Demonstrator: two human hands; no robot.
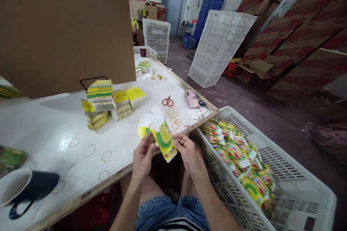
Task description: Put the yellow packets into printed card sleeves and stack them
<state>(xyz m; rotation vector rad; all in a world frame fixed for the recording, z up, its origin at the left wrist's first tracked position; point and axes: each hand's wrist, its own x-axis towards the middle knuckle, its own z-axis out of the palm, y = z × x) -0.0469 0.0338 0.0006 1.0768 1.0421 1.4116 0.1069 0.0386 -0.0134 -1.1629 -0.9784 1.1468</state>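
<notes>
A printed yellow-and-green flat carton (164,139) is held over the table's front edge, tilted, with a white flap at its lower end. My left hand (143,155) is closed at its left edge, thumb and fingers pinching it. From the other side, my right hand (187,150) grips the right edge between thumb and fingers. Just beyond the left hand, more white and yellow card pieces (144,121) lie on the table, partly hidden. Loose rubber bands (173,117) are scattered behind the carton, with red-handled scissors (167,101) past them.
To the right stands a white plastic crate (295,191) holding many small filled packets (238,155). Bundled card stacks (100,94) sit at the table's left middle. A dark blue mug (40,184) is at near left. Tall stacked crates (221,43) stand on the floor.
</notes>
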